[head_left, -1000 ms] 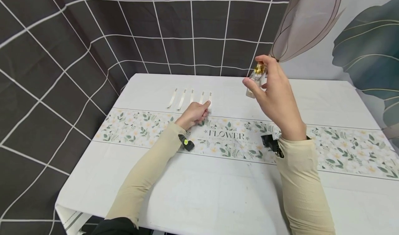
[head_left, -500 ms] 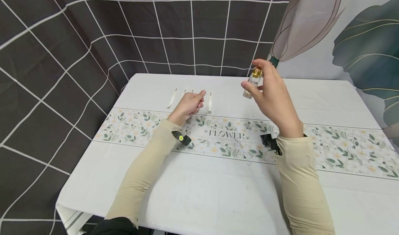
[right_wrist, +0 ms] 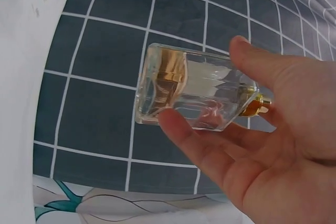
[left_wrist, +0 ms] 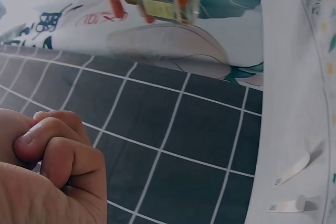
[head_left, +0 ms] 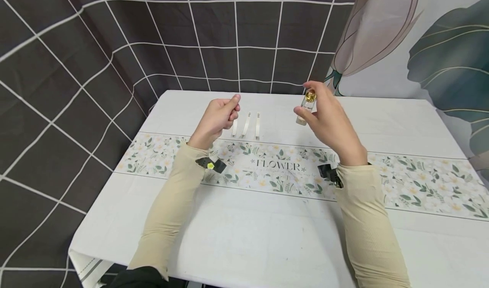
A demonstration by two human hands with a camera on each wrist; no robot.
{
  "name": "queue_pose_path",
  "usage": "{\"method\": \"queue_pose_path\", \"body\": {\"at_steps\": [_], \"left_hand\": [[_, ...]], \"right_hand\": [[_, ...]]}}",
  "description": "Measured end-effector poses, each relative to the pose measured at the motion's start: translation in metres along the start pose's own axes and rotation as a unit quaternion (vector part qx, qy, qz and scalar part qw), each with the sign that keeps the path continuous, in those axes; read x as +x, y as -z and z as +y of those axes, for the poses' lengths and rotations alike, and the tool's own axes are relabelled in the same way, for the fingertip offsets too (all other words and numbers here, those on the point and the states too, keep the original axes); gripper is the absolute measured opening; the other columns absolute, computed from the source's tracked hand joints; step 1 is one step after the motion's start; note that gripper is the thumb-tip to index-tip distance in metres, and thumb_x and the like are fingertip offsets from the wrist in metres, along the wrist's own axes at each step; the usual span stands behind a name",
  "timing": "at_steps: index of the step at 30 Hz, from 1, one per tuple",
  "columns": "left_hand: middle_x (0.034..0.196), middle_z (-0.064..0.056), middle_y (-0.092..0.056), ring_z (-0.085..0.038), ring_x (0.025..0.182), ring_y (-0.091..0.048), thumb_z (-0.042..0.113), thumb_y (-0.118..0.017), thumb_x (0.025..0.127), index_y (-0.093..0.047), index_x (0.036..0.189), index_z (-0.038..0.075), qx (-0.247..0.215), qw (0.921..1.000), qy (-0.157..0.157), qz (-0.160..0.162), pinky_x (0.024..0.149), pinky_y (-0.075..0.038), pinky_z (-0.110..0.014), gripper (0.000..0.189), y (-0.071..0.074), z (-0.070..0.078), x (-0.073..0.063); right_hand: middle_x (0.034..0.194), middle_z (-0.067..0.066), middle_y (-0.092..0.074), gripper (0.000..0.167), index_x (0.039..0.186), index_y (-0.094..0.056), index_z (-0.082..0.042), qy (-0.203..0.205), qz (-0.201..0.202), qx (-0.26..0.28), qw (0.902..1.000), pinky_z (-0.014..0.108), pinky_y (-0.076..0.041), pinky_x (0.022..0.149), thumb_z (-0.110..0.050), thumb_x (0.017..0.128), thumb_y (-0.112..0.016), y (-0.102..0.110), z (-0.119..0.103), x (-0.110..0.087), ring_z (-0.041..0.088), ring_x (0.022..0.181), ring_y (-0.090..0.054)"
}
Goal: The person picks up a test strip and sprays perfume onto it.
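Observation:
In the head view, my right hand (head_left: pixel 332 120) grips a clear glass perfume bottle (head_left: pixel 307 105) above the table's back half. The bottle is tilted, and its gold spray top (right_wrist: pixel 254 103) sits near the palm in the right wrist view. My left hand (head_left: pixel 217 120) is raised near several narrow white paper strips (head_left: pixel 246 124) that lie side by side. Its fingers (left_wrist: pixel 73 156) are curled, the thumb laid against them, and nothing shows between them. The left hand hides part of the row. A strip (left_wrist: pixel 286 204) with a curled end appears in the left wrist view.
A white tablecloth (head_left: pixel 259 232) with a flowered "FLOWER" band (head_left: pixel 282 177) covers the table. Behind and to the left hangs a dark gridded curtain (head_left: pixel 206 29). A leaf-patterned hanging (head_left: pixel 454 67) is at the back right.
My left hand has moved left and up along the row, uncovering the strips on the right and covering those on the left. My right hand has lowered slightly, tilting the bottle's spray top forward.

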State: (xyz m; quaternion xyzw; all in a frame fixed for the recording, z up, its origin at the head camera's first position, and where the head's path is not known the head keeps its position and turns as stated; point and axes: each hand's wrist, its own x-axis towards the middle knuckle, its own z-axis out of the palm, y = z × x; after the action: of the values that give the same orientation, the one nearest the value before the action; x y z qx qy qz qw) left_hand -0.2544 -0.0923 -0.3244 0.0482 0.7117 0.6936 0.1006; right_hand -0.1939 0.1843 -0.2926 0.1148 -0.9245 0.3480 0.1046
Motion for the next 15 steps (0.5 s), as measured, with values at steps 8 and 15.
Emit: {"method": "queue_pose_path", "body": {"at_steps": [8, 15], "left_hand": [[0.054, 0.005, -0.043, -0.003, 0.043, -0.03, 0.033, -0.054, 0.107, -0.054, 0.081, -0.001, -0.017, 0.9997, -0.014, -0.008, 0.042, -0.021, -0.017, 0.043, 0.004, 0.011, -0.008], [0.054, 0.004, -0.044, -0.003, 0.041, -0.029, 0.03, -0.055, 0.107, -0.053, 0.083, -0.003, -0.038, 0.9991, -0.016, -0.014, 0.042, -0.02, -0.017, 0.041, 0.004, 0.013, -0.01]], "right_hand": [[0.142, 0.024, -0.046, 0.061, 0.154, -0.033, -0.007, -0.006, -0.041, 0.0, 0.9991, 0.057, -0.04, 0.103, -0.014, 0.102, -0.064, -0.008, 0.011, 0.005, 0.039, 0.121, -0.05], [0.146, 0.028, -0.043, 0.058, 0.152, -0.033, -0.006, -0.009, -0.061, -0.009, 0.998, 0.062, -0.036, 0.105, -0.01, 0.102, -0.061, -0.013, 0.019, 0.007, 0.045, 0.126, -0.047]]}}
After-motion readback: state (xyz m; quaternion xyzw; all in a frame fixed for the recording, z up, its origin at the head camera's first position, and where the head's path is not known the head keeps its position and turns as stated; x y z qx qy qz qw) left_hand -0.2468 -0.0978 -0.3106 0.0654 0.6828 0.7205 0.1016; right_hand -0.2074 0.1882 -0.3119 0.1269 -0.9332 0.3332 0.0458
